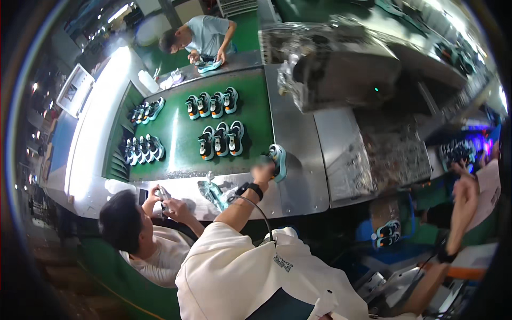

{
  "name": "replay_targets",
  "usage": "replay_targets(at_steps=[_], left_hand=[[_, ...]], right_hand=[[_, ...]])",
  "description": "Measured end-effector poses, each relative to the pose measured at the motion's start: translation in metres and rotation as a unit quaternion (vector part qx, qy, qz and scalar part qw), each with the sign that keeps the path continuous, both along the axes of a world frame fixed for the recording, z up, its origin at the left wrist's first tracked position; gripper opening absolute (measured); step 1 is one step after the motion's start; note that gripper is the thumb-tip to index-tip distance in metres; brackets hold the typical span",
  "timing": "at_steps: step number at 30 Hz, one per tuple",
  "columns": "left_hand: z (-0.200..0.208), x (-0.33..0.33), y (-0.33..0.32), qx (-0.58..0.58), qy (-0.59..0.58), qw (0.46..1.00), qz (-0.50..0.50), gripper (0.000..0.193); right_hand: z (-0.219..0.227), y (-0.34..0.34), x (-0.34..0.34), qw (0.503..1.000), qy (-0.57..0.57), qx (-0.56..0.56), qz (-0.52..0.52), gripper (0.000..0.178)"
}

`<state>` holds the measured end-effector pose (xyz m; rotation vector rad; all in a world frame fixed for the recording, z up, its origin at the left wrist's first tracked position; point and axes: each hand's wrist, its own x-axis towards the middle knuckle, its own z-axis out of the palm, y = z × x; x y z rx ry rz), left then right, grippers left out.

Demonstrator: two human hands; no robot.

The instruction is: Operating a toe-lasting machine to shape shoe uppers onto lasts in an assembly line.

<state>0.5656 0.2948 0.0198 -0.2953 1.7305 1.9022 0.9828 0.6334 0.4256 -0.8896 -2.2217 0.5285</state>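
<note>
At the near right end of the green conveyor belt, my left hand (pixel 263 174) is on a sneaker (pixel 279 161) with a pale aqua sole, standing at the metal edge. Motion blurs the fingers, but they appear closed around the shoe's dark side. Far out to the right, my right hand (pixel 465 193) is raised with its fingers stretched out and nothing visible in it. Just beyond that hand lies a cluster of similar dark and aqua shoes (pixel 457 151).
Several sneakers stand in rows on the green belt (pixel 178 114). A plastic-wrapped machine (pixel 341 66) rises beyond the metal table (pixel 298 133). One co-worker (pixel 125 224) sits close on my left; another (pixel 208 40) handles a shoe across the belt. A pink sleeve (pixel 486 193) is near my right hand.
</note>
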Motion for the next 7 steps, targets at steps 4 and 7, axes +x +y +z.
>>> replay_targets(at_steps=[4, 7], left_hand=[[-0.017, -0.115, 0.001, -0.028, 0.051, 0.996, 0.071, 0.026], [-0.033, -0.202, 0.037, -0.075, 0.091, 0.988, 0.101, 0.03]], right_hand=[[0.096, 0.076, -0.214, 0.992, -0.059, 0.015, 0.111, 0.036], [0.121, 0.137, -0.348, 0.974, -0.168, 0.063, 0.138, 0.044]])
